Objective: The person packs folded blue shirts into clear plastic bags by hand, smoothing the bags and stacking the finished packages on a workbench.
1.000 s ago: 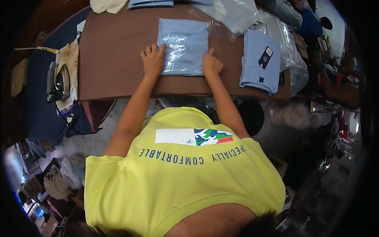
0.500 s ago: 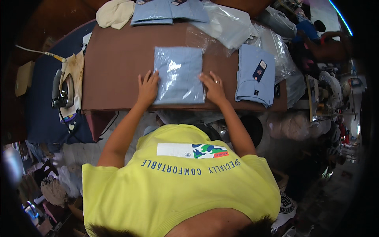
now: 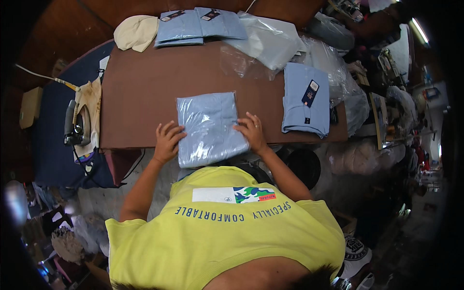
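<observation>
The brown worktop (image 3: 145, 92) filled the upper centre of the frame, its near edge running across the middle. On it, at centre, lay a folded light-blue shirt in a clear plastic bag (image 3: 210, 128), its long axis running from the far side of the worktop toward the person, tilted slightly, with its near end overhanging the worktop edge. The left hand (image 3: 167, 141) lay flat with fingers spread against the bag's left edge, and the right hand (image 3: 250, 131) pressed likewise on the right edge; both hands were open and apart, resting on the bag rather than gripping it, apparently to flatten the film and square the package. To the right of centre lay an unbagged folded blue shirt with a hang tag (image 3: 306, 99). Two more folded shirts (image 3: 198, 25) sat at upper centre beside loose clear bags (image 3: 270, 41). An iron (image 3: 75, 123) rested on a padded board at left.
</observation>
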Action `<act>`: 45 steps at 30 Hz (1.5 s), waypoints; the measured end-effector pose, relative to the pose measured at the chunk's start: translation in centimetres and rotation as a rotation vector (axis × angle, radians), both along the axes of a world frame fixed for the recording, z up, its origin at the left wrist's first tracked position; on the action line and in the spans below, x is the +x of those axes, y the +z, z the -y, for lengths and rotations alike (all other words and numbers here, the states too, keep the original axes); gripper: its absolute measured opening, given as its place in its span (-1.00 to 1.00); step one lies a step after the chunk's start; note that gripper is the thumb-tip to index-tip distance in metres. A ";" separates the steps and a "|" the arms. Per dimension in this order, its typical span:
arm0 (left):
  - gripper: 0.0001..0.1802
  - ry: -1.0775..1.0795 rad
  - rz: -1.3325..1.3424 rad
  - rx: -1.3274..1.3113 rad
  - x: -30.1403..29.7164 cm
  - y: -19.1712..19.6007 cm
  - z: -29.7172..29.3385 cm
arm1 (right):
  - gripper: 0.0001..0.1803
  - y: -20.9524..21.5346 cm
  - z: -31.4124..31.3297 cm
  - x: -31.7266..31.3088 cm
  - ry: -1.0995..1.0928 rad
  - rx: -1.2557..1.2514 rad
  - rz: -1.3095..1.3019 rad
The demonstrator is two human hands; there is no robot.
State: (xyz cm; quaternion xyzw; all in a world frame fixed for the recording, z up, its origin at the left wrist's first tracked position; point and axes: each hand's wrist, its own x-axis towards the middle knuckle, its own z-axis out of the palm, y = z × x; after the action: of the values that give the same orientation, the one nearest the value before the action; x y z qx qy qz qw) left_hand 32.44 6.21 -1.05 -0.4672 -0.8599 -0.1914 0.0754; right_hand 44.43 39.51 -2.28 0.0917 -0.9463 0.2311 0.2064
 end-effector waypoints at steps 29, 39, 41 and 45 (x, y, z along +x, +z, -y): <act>-0.46 0.392 0.073 -0.052 -4.9 -0.7 -16.6 | -0.39 -0.5 3.5 -11.7 -0.368 0.102 0.275; -0.44 0.369 0.131 -0.097 -5.3 -0.8 -16.7 | -0.40 -0.4 3.5 -11.9 -0.377 0.139 0.293; -0.44 0.374 0.119 -0.114 -5.4 -1.0 -16.7 | -0.41 -0.6 3.5 -12.0 -0.378 0.154 0.280; -0.44 0.374 0.066 -0.094 -5.7 -1.6 -16.8 | -0.44 -0.9 3.3 -12.3 -0.375 0.197 0.263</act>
State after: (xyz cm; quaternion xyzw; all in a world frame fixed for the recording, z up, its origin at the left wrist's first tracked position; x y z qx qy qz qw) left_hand 26.75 22.97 -2.62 -0.2960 -0.9416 -0.1490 0.0597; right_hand 32.10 36.22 -3.21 -0.0967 -0.9835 0.1051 0.1110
